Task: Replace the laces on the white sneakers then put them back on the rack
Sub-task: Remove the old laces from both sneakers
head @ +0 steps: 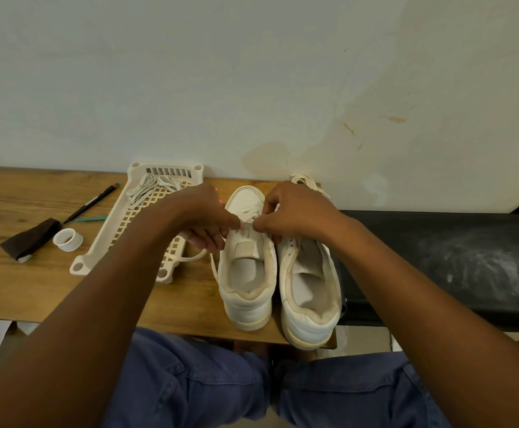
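- The wooden surface (20, 282) carries everything; a dark bench (437, 257) butts against its right end, under a stained pale wall.
- A cream lattice tray (109, 239) lies on the surface to the left of the shoes, with a loose bundle of laces (156, 185) at its far end — which set they are I cannot tell.
- The two white sneakers stand side by side near the right end of the surface, heels toward the person, toes toward the wall. The left sneaker (247, 291) is the one being worked on; the right sneaker (310, 301) touches it and shows bare eyelets along its near side.
- The left hand (204, 216) has its fingers curled, thumb and forefinger pinching a lace (248, 218) at the left sneaker's upper eyelets; a tail of lace loops out beneath it toward the tray.
- The right hand (295, 211) pinches the same lace from the other side, fingertips almost meeting the left's.
- Handling, as I judge it: the lace is flat, soft and limp — best held close to its stiff tip for threading. The sneakers look light but floppy at the tongue, so steady them by the eyelet row, or carry them by the heel collar.
- Smaller items sit at far left: a black pen (92, 203), a white ring of tape (68, 239), a dark folded cloth (31, 237).
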`<state>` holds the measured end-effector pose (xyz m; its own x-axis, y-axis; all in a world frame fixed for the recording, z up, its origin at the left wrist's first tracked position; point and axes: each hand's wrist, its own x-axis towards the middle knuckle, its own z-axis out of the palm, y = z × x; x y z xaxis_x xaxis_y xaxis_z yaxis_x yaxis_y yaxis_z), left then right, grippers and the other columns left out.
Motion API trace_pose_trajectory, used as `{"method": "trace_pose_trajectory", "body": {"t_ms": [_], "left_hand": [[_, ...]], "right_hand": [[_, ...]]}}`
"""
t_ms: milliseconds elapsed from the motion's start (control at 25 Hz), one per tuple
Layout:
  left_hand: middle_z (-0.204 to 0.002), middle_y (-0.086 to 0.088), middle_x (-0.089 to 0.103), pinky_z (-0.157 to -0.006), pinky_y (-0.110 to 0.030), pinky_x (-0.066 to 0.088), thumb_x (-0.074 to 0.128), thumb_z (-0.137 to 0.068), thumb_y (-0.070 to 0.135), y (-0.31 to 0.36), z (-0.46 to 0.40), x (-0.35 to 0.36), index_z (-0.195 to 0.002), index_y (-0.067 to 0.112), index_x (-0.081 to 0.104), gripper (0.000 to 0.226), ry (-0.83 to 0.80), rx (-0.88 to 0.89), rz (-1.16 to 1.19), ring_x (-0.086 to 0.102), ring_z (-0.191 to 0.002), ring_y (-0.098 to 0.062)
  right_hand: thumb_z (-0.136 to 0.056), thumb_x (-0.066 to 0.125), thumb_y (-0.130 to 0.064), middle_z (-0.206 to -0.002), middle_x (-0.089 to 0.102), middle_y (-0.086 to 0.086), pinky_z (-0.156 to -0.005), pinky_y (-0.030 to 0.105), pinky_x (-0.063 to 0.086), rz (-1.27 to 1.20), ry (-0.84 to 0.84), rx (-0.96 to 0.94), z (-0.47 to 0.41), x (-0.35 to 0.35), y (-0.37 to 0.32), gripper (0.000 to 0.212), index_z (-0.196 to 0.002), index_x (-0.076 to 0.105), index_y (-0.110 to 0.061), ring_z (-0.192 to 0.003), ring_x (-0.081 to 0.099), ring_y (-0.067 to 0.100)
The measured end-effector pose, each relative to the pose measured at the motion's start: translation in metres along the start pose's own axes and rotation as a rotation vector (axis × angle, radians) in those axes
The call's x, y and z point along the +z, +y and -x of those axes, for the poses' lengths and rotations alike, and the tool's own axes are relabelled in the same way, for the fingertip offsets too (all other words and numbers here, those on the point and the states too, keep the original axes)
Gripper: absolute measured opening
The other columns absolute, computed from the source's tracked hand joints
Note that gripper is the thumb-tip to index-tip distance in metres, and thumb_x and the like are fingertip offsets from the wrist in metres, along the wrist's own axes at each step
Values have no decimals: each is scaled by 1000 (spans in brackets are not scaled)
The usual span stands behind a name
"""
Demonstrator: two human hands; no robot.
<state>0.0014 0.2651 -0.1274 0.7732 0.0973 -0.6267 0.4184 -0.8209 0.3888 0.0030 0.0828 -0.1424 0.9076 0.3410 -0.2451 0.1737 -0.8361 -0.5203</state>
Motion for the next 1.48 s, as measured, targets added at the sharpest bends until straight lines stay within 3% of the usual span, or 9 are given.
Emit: {"method": "trace_pose_trajectory", "body": {"t_ms": [240, 440, 760, 920, 1000, 1120, 1240, 1320, 1480], "left_hand": [[-66, -8, 75, -70, -35, 64, 69, -96, 16, 0, 7, -1, -84, 0, 69, 21, 21, 69, 63, 77, -69, -24], [-62, -7, 74, -78, -38, 64, 67, -98, 14, -1, 6, 0, -89, -3, 72, 19, 14, 63, 57, 77, -70, -23], [-64, -7, 73, -68, -33, 61, 70, -96, 17, 0, 7, 0, -100, -2, 69, 20, 20, 34, 41, 74, -62, -20], [-60, -7, 73, -71, -34, 62, 68, -97, 16, 0, 4, 0, -91, -2, 70, 19, 16, 44, 45, 75, -65, -21], [-61, -8, 74, -70, -35, 63, 68, -97, 16, -1, 4, 0, -89, -2, 70, 20, 21, 37, 44, 76, -66, -22], [-64, -9, 74, -69, -36, 62, 69, -97, 16, 0, 3, 0, -98, -4, 68, 20, 26, 25, 46, 76, -66, -22], [-71, -10, 75, -70, -36, 62, 70, -96, 17, 0, 3, 0, -103, -4, 67, 22, 17, 23, 39, 76, -67, -23], [-69, -9, 75, -67, -35, 62, 69, -97, 17, 0, 3, 0, -98, -2, 67, 20, 8, 22, 31, 76, -66, -21], [-66, -9, 75, -71, -36, 63, 68, -97, 14, -1, 2, 1, -93, -3, 69, 18, 17, 31, 43, 77, -72, -25]], "right_hand": [[-82, 68, -31, -111, 62, 2, -75, 34, 48, 187, 261, -190, -4, 40, -15, 27, -109, 72, -30, -107, 57, 24], [-91, 63, -26, -107, 61, 7, -75, 37, 48, 331, 367, -285, -5, 50, -19, 20, -106, 76, -25, -109, 54, 29], [-86, 61, -35, -93, 60, -4, -70, 39, 53, 38, 786, 14, -12, 32, -5, 17, -92, 70, -22, -86, 55, 17], [-84, 62, -48, -113, 61, 0, -87, 40, 39, 297, 398, -200, -11, 40, -18, 31, -104, 76, -29, -112, 49, 25], [-89, 62, -44, -115, 61, 1, -92, 43, 40, 429, 323, -215, -7, 51, -20, 26, -101, 77, -27, -116, 46, 26], [-88, 61, -35, -104, 61, 0, -86, 44, 46, 266, 570, -85, -6, 41, -18, 21, -91, 76, -21, -104, 52, 25], [-86, 63, -30, -110, 61, -3, -83, 41, 48, 80, 819, 31, -12, 20, -8, 17, -100, 73, -26, -105, 53, 22], [-84, 66, -33, -119, 58, -3, -88, 39, 43, 63, 664, -45, -13, 18, -5, 24, -108, 72, -30, -114, 49, 22], [-86, 67, -41, -117, 57, 0, -93, 44, 37, 378, 308, -209, -7, 48, -17, 22, -101, 77, -29, -120, 45, 27]]}}
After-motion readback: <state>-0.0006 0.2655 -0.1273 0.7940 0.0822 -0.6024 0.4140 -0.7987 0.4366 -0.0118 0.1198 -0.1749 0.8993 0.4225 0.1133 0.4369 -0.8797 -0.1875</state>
